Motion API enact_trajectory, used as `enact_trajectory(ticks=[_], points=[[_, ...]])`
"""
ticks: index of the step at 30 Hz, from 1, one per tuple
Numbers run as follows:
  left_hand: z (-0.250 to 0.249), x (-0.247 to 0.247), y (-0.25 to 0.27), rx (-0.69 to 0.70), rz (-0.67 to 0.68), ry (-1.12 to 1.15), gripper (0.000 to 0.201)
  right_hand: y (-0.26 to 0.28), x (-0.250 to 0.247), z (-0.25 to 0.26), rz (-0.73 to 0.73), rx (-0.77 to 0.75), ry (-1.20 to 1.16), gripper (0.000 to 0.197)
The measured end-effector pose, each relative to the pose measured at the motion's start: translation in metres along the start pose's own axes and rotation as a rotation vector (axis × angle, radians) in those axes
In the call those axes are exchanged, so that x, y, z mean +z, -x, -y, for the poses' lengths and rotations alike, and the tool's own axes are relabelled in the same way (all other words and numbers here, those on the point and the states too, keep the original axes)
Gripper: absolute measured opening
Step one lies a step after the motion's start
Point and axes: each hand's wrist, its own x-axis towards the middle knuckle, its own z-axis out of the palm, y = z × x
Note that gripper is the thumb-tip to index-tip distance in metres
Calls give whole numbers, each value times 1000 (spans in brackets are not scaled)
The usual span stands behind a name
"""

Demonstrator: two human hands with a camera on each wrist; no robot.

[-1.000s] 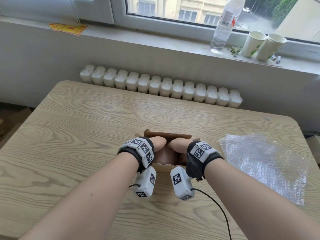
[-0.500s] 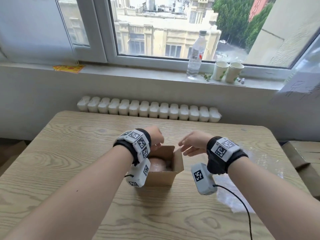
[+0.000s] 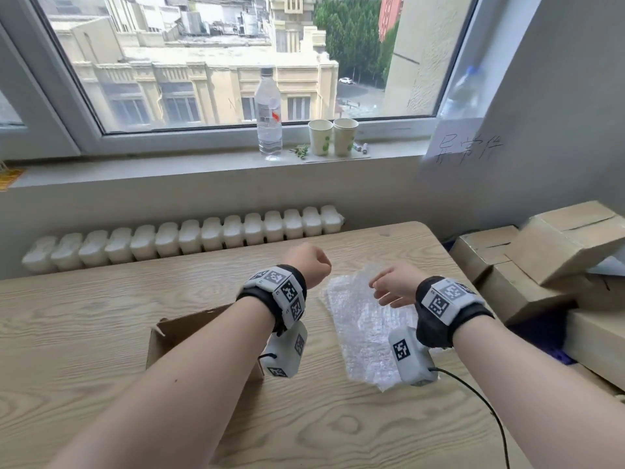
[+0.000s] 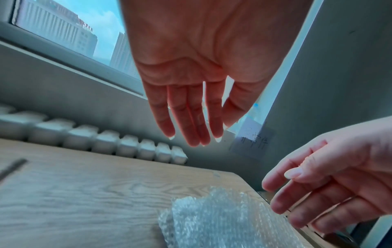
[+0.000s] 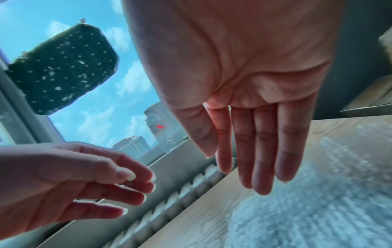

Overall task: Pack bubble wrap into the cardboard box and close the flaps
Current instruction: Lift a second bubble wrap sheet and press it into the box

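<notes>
The open brown cardboard box (image 3: 182, 328) stands on the wooden table (image 3: 101, 306), mostly hidden under my left forearm. A sheet of clear bubble wrap (image 3: 363, 328) lies flat to its right. My left hand (image 3: 314, 265) hovers above the table beside the sheet's far left corner. In the left wrist view its fingers (image 4: 191, 120) hang straight and hold nothing. My right hand (image 3: 389, 287) hovers over the far part of the bubble wrap (image 5: 318, 201), fingers (image 5: 260, 151) straight and empty. Neither hand touches the sheet.
Several closed cardboard boxes (image 3: 541, 258) are stacked off the table's right edge. A water bottle (image 3: 269, 113) and two paper cups (image 3: 333, 137) stand on the windowsill. A white radiator (image 3: 189, 238) runs behind the table's far edge.
Both hands came up out of the box and moved right and away from me, to above the bubble wrap. The head view rose and swung right.
</notes>
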Motion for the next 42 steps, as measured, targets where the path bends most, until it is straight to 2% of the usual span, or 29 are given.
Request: enact_trajectory(ticks=[6, 12, 18, 22, 24, 27, 34, 39, 42], points=[[-4, 42, -33, -82, 91, 1, 26, -31, -23, -55, -89, 130, -61, 20], [-1, 77, -55, -198, 89, 8, 39, -57, -20, -97, -103, 225, -153, 36], [11, 100, -64, -348, 217, 37, 51, -79, -6, -116, -74, 332, -294, 57], [23, 110, -72, -423, 256, 125, 51, -92, -2, -122, -153, 345, -341, 53], [26, 113, -72, -442, 262, 171, 47, -95, 0, -121, -134, 340, -350, 53], [29, 116, -71, -436, 275, 194, 36, -96, 6, -119, -94, 313, -332, 51], [27, 103, -69, -372, 210, 261, 14, -94, 13, -107, -24, 241, -174, 21], [18, 79, -62, -312, 129, 323, 16, -85, 15, -83, 2, 139, -81, 11], [13, 59, -53, -258, 79, 347, 19, -76, 18, -59, 36, 64, -83, 16]])
